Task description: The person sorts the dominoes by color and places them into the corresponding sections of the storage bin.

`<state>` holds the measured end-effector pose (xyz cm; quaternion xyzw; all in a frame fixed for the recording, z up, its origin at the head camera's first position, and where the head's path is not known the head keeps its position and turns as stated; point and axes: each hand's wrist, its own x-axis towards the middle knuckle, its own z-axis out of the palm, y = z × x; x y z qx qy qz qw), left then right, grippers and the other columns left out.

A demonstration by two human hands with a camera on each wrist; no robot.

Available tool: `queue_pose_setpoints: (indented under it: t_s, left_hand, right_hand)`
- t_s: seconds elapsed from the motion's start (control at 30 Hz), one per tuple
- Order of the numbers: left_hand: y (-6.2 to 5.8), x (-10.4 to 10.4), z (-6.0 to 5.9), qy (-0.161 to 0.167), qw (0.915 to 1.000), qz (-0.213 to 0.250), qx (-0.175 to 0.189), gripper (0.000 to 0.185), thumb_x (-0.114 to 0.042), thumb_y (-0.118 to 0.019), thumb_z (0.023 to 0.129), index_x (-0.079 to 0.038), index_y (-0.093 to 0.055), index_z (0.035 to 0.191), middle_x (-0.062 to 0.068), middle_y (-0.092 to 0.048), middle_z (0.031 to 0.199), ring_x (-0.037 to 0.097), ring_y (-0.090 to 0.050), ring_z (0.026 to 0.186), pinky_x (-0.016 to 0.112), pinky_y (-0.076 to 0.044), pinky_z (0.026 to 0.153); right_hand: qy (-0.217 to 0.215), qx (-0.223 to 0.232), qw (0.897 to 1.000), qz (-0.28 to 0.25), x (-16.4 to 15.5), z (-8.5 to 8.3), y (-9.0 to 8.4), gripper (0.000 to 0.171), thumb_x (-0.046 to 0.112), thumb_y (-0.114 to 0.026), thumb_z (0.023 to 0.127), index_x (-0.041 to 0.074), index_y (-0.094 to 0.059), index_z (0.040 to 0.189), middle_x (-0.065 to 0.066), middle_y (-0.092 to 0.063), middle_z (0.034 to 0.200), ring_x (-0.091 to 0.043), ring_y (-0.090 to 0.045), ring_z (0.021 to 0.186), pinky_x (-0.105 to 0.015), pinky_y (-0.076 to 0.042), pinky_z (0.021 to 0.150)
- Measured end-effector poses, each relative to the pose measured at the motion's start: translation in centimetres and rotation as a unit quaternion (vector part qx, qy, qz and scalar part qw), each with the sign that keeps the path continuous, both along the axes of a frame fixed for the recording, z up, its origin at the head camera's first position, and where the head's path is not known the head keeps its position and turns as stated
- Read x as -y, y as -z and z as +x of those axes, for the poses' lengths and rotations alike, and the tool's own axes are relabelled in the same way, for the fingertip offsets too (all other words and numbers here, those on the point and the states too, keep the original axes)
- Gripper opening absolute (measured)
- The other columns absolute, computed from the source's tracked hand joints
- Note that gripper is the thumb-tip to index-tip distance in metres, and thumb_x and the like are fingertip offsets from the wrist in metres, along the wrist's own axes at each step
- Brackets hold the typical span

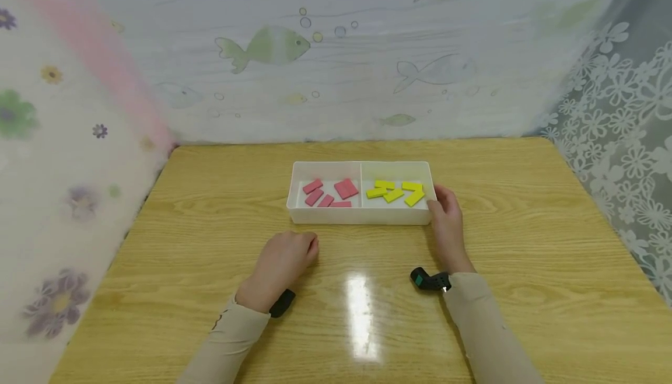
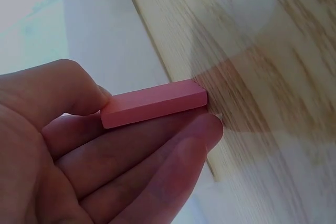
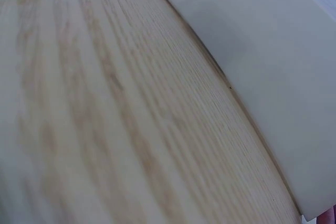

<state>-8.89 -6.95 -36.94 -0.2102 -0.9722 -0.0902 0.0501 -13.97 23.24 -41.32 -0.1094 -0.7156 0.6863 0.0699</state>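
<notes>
wooden worktop [image 1: 210, 209], fish-print curtains behind. white divided tray [image 1: 360, 216]: pink blocks [image 1: 329, 192] left compartment, yellow blocks [image 1: 395, 192] right. left grip [image 1: 283, 258] pinches one pink block [image 2: 153, 103] near tray; right grip [image 1: 446, 220] steadies tray's end. best lifted level, released over pink side.

A makeshift recording booth: fish-print and floral curtains [image 1: 294, 51] hang close around a bare wooden table [image 1: 525, 244] beyond both grips.
</notes>
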Motion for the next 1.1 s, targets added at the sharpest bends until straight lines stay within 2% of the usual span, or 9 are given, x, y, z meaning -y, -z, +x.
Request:
queue_pose_setpoints:
  t_s: [0.2, 0.43, 0.67, 0.87, 1.1]
  left_hand:
    - [0.11, 0.04, -0.13, 0.009, 0.9998, 0.001, -0.018, 0.028, -0.016, -0.055, 0.084, -0.015, -0.047, 0.057, -0.005, -0.036, 0.047, 0.009, -0.033, 0.043, 0.026, -0.03, 0.041]
    - [0.15, 0.2, -0.14, 0.014, 0.9998, 0.005, -0.011, 0.029, -0.015, -0.059, 0.083, -0.018, -0.044, 0.059, -0.007, -0.036, 0.05, 0.008, -0.033, 0.045, 0.023, -0.029, 0.042]
    - [0.75, 0.33, -0.22, 0.017, 0.9988, 0.03, 0.035, 0.024, -0.019, -0.062, 0.082, -0.02, -0.046, 0.064, -0.009, -0.039, 0.055, 0.006, -0.037, 0.05, 0.022, -0.031, 0.046]
    - [0.93, 0.29, -0.41, 0.018, 0.9965, 0.061, 0.055, 0.025, -0.023, -0.058, 0.086, -0.02, -0.044, 0.065, -0.007, -0.035, 0.056, 0.006, -0.035, 0.051, 0.022, -0.029, 0.047]
    - [0.33, -0.09, -0.43, 0.011, 0.9916, 0.087, 0.095, 0.015, -0.029, -0.046, 0.093, -0.02, -0.053, 0.083, -0.013, -0.044, 0.058, 0.004, -0.041, 0.051, 0.021, -0.036, 0.051]
  right_hand:
    - [0.006, -0.021, 1.0, -0.016, 0.0, -0.14, 0.29, 0.037, 0.012, -0.042, 0.091, 0.005, -0.04, 0.127, -0.006, -0.041, 0.131, -0.015, -0.036, 0.12, -0.035, -0.029, 0.099]
    - [0.003, -0.022, 1.0, -0.014, 0.08, -0.23, 0.3, 0.039, 0.014, -0.041, 0.092, 0.005, -0.039, 0.129, -0.007, -0.039, 0.133, -0.017, -0.035, 0.122, -0.037, -0.028, 0.099]
    - [0.004, -0.007, 1.0, -0.017, 0.27, -0.13, 0.3, 0.039, 0.013, -0.041, 0.092, 0.005, -0.038, 0.13, -0.007, -0.038, 0.133, -0.017, -0.035, 0.122, -0.037, -0.029, 0.098]
    - [0.007, -0.013, 1.0, -0.016, 0.3, -0.21, 0.22, 0.04, 0.014, -0.041, 0.091, 0.006, -0.038, 0.13, -0.007, -0.038, 0.133, -0.017, -0.035, 0.122, -0.036, -0.029, 0.098]
    - [0.009, -0.004, 1.0, -0.014, 0.15, -0.13, 0.21, 0.039, 0.014, -0.041, 0.091, 0.007, -0.039, 0.13, -0.006, -0.038, 0.134, -0.015, -0.035, 0.122, -0.036, -0.029, 0.099]
